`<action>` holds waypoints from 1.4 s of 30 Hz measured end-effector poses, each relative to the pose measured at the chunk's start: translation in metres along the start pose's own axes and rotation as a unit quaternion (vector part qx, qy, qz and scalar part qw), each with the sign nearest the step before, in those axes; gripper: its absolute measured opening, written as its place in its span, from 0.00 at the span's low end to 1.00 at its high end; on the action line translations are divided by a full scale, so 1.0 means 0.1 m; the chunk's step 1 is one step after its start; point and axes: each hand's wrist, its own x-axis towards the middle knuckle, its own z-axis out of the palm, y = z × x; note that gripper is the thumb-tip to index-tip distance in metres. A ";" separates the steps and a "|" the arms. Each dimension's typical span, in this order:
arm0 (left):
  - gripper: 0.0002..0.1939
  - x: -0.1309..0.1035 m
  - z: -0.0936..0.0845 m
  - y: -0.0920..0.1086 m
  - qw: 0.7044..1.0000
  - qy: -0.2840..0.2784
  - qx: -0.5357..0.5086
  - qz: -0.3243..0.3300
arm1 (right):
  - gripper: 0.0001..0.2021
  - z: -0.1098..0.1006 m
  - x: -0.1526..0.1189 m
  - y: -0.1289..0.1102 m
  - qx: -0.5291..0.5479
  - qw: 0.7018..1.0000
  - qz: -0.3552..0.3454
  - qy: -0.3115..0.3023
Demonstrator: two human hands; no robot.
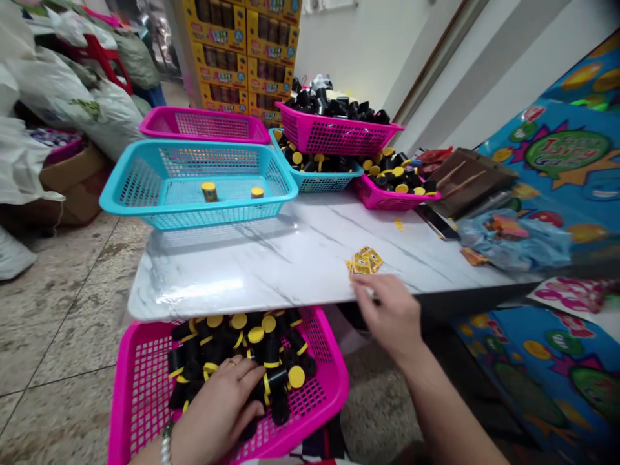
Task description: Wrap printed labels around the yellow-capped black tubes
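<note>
My left hand (pixel 225 400) lies over small black canisters (pixel 278 378) with yellow lids, heaped in a pink plastic basket (pixel 334 381) below the table edge. Its thumb is apart from the fingers, and no canister is plainly gripped. At the table's front edge, my right hand (pixel 390 313) pinches the near edge of a small pile of yellow printed labels (pixel 367 259), with thumb and forefinger close together. How many labels are between the fingertips cannot be made out. A blue basket (pixel 165 216) on the white table holds two canisters wrapped in yellow labels (pixel 209 192).
Behind stand an upper pink basket (pixel 334 137) of black pieces, a blue basket (pixel 322 182) and a pink basket (pixel 387 197) of canisters. A phone (pixel 437 223), a brown bag (pixel 469 181) and a blue plastic bag (pixel 537 239) lie right. Stacked yellow boxes (pixel 220 58) rise at the back.
</note>
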 end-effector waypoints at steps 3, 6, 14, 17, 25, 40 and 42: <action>0.18 0.02 0.02 0.11 0.996 0.067 0.044 0.023 | 0.08 0.03 0.27 0.55 -0.027 0.998 0.044 0.036; 0.14 0.05 0.03 0.24 0.984 0.150 0.086 0.053 | 0.08 0.15 0.41 0.84 -0.029 0.999 0.035 0.011; 0.10 0.17 0.40 0.31 0.971 0.021 0.127 0.202 | 0.09 0.26 0.34 0.75 -0.039 0.996 0.041 0.070; 0.13 0.25 0.51 0.31 0.961 -0.033 0.125 0.246 | 0.08 0.25 0.31 0.55 0.006 0.991 0.067 0.119; 0.14 0.21 0.18 0.38 0.975 -0.068 -0.136 0.160 | 0.08 0.39 -0.12 -0.48 0.369 0.916 0.158 -0.007; 0.18 0.07 -0.19 0.11 0.751 0.164 -0.604 -0.211 | 0.13 0.55 -0.40 -1.01 0.455 0.837 0.148 -0.264; 0.17 0.07 -0.21 0.16 0.776 0.195 -0.565 -0.200 | 0.12 0.57 -0.42 -1.10 0.469 0.783 0.200 -0.356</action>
